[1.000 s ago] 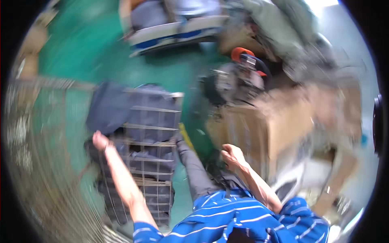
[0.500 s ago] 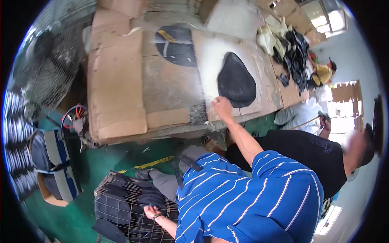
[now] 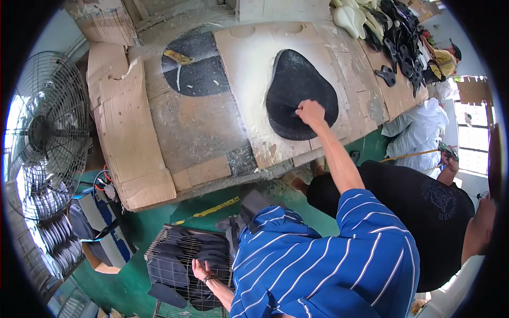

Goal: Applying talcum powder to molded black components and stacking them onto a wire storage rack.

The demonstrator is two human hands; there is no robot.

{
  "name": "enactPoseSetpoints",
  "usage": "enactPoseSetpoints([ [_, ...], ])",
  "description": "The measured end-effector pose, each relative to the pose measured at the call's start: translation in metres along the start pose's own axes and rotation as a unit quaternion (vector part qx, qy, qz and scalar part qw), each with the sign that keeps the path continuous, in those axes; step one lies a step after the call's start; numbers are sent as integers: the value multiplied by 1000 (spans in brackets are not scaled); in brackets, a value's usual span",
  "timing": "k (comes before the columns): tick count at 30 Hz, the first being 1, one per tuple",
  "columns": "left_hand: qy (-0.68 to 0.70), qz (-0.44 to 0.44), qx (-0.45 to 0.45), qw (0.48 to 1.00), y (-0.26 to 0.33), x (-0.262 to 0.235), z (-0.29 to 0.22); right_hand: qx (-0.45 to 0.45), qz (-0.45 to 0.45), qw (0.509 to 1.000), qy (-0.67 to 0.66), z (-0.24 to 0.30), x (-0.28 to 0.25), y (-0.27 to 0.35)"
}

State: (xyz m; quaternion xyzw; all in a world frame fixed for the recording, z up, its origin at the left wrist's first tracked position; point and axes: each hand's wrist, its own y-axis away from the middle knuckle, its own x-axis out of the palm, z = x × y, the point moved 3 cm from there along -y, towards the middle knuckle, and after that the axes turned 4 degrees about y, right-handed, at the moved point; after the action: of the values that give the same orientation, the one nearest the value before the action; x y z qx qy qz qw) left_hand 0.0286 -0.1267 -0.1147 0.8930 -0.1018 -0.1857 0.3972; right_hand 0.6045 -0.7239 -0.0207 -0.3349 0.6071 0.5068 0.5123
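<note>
The right hand [image 3: 310,112] is stretched out over the tabletop [image 3: 201,132] and laid on the near right part of a black, pear-shaped pad [image 3: 297,90], which lies flat on a pale sheet of cardboard [image 3: 249,69]; the fingers are curled down onto the pad's surface, so the grip appears closed against it, pressing or pinching at it rather than lifting it, though whether an edge is actually pinched cannot be told. The pad is placed with its narrow end away from the person and its broad end toward the near edge of the tabletop, seemingly so that it can be reached with a straight arm. The left hand [image 3: 203,271] is held low, down at a wire basket [image 3: 169,267] standing on the green floor [image 3: 132,286] beside the person's legs; its fingers rest among the dark pieces [image 3: 209,253] stacked in the basket, partly bent, and whether one piece is clamped cannot be told. The basket is filled with overlapping black flat pieces of similar shape. A second dark patch [image 3: 199,71] is seen farther left on the tabletop, and a heap of black and pale pieces [image 3: 392,32] is piled at the far right end. A standing fan [image 3: 45,132] is placed to the left, and another person in a black shirt [image 3: 424,212] is seated to the right.
</note>
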Motion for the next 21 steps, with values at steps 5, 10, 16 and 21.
enactPoseSetpoints([
  [5,1,16,44,999,13,29,-28,-205,-184,930,244,37,-74,-107],
  [10,20,62,110,992,36,41,-32,-361,-292,814,348,161,-147,-151],
  [16,55,123,162,977,99,88,-41,-431,-453,712,319,308,-232,-84],
  [21,97,273,166,942,177,148,-76,-518,-462,686,219,404,-271,67],
])
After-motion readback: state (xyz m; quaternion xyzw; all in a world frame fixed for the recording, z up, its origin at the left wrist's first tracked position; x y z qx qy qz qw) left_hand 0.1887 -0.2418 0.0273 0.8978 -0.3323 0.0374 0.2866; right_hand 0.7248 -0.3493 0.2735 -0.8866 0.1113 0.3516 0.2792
